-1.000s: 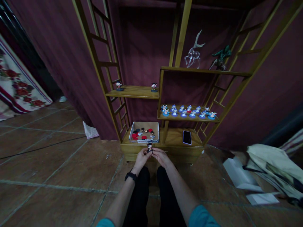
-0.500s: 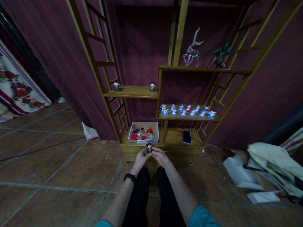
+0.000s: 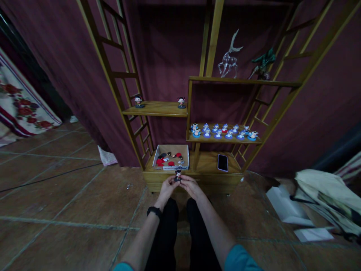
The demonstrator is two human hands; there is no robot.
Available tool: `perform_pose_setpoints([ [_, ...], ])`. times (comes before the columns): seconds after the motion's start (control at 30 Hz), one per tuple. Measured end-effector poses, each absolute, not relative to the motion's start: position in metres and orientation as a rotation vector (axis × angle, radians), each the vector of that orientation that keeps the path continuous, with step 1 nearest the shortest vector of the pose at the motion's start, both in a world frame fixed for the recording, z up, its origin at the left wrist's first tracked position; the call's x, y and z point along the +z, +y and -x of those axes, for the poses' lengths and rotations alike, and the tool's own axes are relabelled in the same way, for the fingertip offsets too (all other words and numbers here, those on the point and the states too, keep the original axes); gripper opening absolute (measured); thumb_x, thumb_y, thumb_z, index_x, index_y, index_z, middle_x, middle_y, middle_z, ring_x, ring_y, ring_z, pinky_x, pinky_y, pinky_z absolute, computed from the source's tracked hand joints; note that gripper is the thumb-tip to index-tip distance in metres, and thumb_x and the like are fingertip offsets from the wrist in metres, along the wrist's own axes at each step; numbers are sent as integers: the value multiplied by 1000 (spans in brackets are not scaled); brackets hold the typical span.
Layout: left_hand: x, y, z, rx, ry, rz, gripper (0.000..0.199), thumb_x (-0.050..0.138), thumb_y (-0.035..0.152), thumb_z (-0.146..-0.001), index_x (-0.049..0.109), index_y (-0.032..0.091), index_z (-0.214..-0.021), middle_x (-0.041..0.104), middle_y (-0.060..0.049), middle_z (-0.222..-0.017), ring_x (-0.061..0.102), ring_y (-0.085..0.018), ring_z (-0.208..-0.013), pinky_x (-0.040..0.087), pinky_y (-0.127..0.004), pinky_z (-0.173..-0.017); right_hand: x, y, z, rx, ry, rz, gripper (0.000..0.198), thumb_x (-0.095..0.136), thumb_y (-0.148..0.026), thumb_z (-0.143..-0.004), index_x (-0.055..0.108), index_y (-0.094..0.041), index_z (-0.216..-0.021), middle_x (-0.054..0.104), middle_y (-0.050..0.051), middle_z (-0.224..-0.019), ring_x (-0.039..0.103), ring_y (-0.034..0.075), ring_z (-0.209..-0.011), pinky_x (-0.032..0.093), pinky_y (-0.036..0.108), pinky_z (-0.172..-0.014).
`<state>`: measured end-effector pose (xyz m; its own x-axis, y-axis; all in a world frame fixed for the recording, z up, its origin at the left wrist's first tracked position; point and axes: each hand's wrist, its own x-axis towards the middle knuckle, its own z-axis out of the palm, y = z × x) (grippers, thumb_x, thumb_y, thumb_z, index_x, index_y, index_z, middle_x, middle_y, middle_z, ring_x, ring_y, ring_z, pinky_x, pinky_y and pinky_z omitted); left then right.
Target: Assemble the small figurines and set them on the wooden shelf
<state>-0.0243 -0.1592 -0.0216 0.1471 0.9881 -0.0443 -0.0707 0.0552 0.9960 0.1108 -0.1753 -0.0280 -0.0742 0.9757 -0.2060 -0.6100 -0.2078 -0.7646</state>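
Pinched between the fingertips of two bare hands, low and central in the head view, was a small dark-haired figurine [image 3: 178,174], in front of a wooden display unit [image 3: 154,178]. From left to right: the left hand [image 3: 167,189], a black wristband [image 3: 154,212] at its wrist, gripped the left side of the figurine's dark base. The figurine stood upright between the hands, its long axis near vertical, its head above the fingertips. The right hand [image 3: 192,187] met the base from the right, fingers bunched together; neither hand was clearly nearer, and the exact finger contact was too small to tell.

Beyond the hands, farthest left, a similar figurine [image 3: 138,101] stood at the left end of a raised shelf [image 3: 159,107]. Next came a shallow cardboard box [image 3: 172,148] of red discs [image 3: 170,163] and other small pieces; the held figurine was just in front of the box, toward its right corner. A second similar figurine [image 3: 181,102] stood at the raised shelf's right end, above and behind the grip. Farther right, blue-and-white figurines [image 3: 218,134] stood on a lower shelf [image 3: 225,141], with a phone [image 3: 222,163] lying beneath.
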Motion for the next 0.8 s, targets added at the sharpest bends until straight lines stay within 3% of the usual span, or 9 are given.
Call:
perform_pose_setpoints([
  [0.37, -15, -163, 26, 1089, 1067, -1203, 47, 70, 34, -58, 59, 13, -99, 65, -6, -80, 57, -13, -66, 39, -23, -56, -30, -175, -111, 1596, -580, 853, 35, 74, -15, -53, 67, -14, -88, 70, 8, -93, 64, 21, -91, 44, 38, -90],
  [0.8, -16, -160, 27, 1011, 1047, -1094, 48, 72, 37, -53, 62, 14, -93, 64, -4, -73, 56, -13, -62, 40, -23, -55, -26, -178, -107, 1527, -624, 901, 37, 76, -19, -50, 67, -13, -86, 70, 8, -84, 66, 20, -74, 47, 39, -85],
])
